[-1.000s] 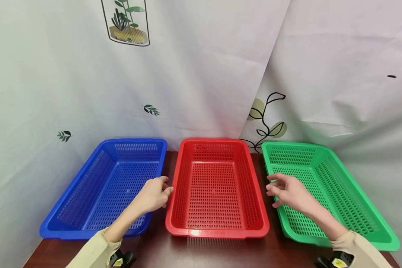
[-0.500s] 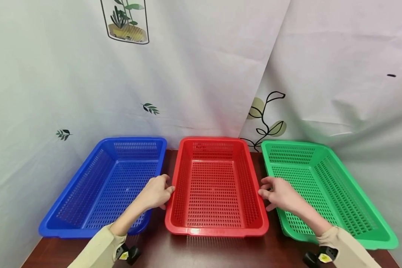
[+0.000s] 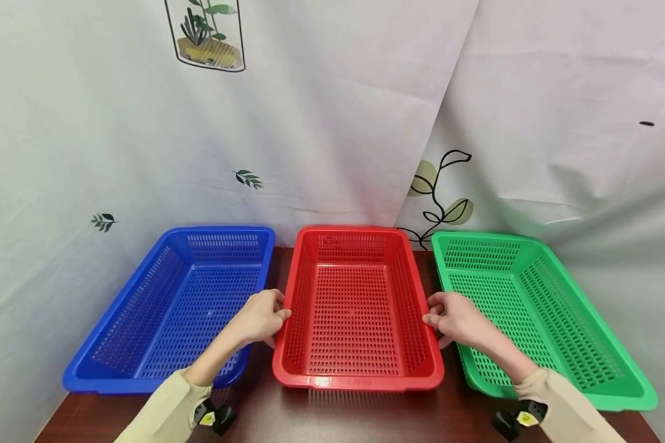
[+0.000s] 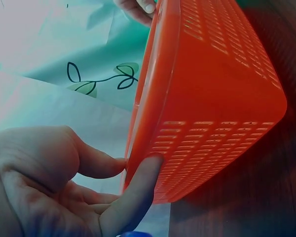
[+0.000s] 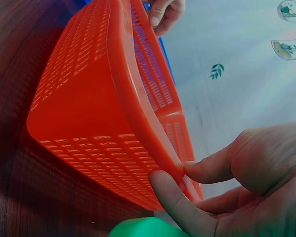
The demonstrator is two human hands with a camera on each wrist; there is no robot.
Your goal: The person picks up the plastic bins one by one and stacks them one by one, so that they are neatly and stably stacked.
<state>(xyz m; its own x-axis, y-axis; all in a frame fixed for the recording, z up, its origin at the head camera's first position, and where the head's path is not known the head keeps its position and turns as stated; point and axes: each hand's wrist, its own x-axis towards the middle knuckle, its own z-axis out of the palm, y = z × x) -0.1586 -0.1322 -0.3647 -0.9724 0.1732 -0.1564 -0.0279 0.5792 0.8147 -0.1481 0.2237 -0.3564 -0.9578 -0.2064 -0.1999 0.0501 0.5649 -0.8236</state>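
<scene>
Between my two hands stands a red plastic basket (image 3: 357, 383) with slotted walls and floor, nothing in it. My left hand (image 3: 259, 317) pinches its left rim, thumb on top and fingers underneath. On the opposite rim, my right hand (image 3: 455, 319) pinches in the same way. The left wrist view shows the thumb and a finger (image 4: 133, 197) on either side of the rim. From the right wrist, the thumb (image 5: 212, 168) presses the rim while a finger lies against the outer wall. The basket's base rests on the dark wooden table (image 3: 343, 418).
To the left sits a blue basket (image 3: 116, 386), partly behind my left forearm. A green basket (image 3: 604, 320) stands on the right, with my right forearm over its near left corner. A white curtain (image 3: 332, 123) with plant prints hangs right behind all three.
My right hand has moved left from the green basket's edge onto the red rim. My left hand has shifted slightly right and taken hold of the other rim. The baskets have stayed put.
</scene>
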